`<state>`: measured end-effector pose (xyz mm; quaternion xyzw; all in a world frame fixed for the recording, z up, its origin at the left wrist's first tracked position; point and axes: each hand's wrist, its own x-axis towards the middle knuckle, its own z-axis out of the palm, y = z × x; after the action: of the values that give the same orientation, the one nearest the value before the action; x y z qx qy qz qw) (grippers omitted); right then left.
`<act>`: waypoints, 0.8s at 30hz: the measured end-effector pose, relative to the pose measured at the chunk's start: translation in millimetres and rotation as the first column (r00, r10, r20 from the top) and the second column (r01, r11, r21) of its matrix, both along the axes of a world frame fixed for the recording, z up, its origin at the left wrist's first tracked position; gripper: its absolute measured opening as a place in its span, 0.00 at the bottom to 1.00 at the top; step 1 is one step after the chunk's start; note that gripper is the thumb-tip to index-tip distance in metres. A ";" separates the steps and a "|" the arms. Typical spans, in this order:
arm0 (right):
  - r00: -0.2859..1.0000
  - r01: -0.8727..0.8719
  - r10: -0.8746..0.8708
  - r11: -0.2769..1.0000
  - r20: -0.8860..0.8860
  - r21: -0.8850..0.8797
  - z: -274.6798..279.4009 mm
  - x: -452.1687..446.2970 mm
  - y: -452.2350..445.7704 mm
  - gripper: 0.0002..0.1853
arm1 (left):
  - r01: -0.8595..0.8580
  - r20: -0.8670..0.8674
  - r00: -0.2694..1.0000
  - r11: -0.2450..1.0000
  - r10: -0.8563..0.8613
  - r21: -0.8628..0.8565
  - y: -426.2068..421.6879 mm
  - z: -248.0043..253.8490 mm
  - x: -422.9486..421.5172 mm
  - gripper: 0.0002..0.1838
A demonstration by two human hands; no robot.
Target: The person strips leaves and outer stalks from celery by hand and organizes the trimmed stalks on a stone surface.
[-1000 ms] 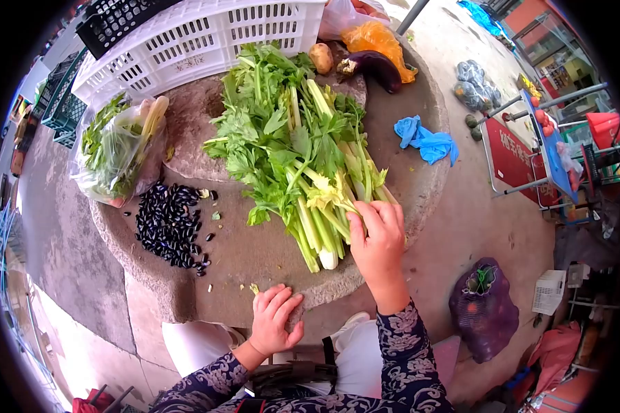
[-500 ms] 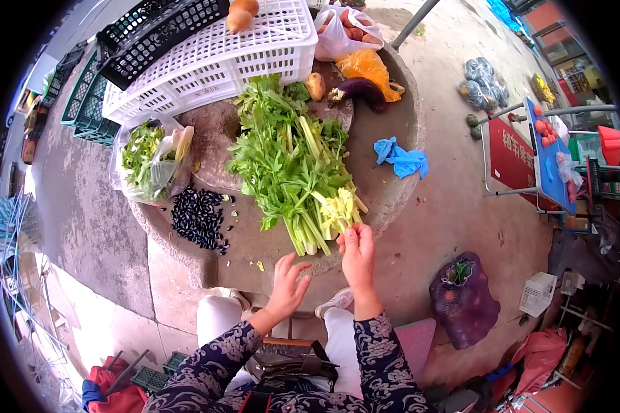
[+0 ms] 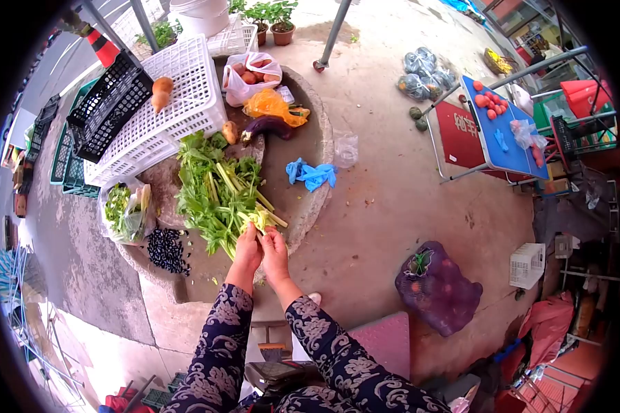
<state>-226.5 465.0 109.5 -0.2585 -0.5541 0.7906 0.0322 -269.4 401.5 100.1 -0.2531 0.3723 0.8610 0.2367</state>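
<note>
My right hand has its fingers closed at the base of a small pale-yellow celery piece. Right beside it, my left hand is closed on the same piece, its fingertips partly hidden. Beyond both hands lies a big heap of green leafy celery on a round stone table. To the left of the heap are a pile of small shiny dark beans or seeds and a clear plastic bag of greens.
White crate and black crate stand at the back left. An eggplant, an orange bag and blue gloves lie on the stone. A purple mesh sack sits on the floor at right, near a blue folding table.
My view has swung to the right. My left hand, open and apart before, has come up beside the right hand and closed on the pale celery piece.
</note>
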 end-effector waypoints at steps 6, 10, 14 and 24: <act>0.965 0.261 -0.257 0.925 0.051 -0.275 13.5 -12.6 24.8 0.07 | 0.406 -0.063 0.885 0.829 -0.462 -0.385 3.3 -7.4 -22.4 0.24; 0.965 0.245 -0.224 0.954 0.135 -0.172 10.9 -25.5 31.4 0.06 | 0.495 -0.030 0.846 0.804 -0.533 -0.330 7.0 27.0 -36.1 0.14; 0.977 0.200 -0.209 0.970 -0.047 -0.137 19.9 -35.6 15.7 0.07 | 0.271 0.010 0.962 0.957 -0.272 -0.102 -0.3 33.3 -51.1 0.11; 0.985 0.079 0.005 0.879 -0.173 0.470 72.8 -20.0 41.2 0.05 | 0.002 0.089 0.996 0.977 0.017 -0.212 -23.8 -8.7 -72.9 0.09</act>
<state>-246.5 506.2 182.2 -0.1852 -0.7211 0.6490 0.1566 -342.2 377.7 91.4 -0.3169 0.4499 0.8050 0.2215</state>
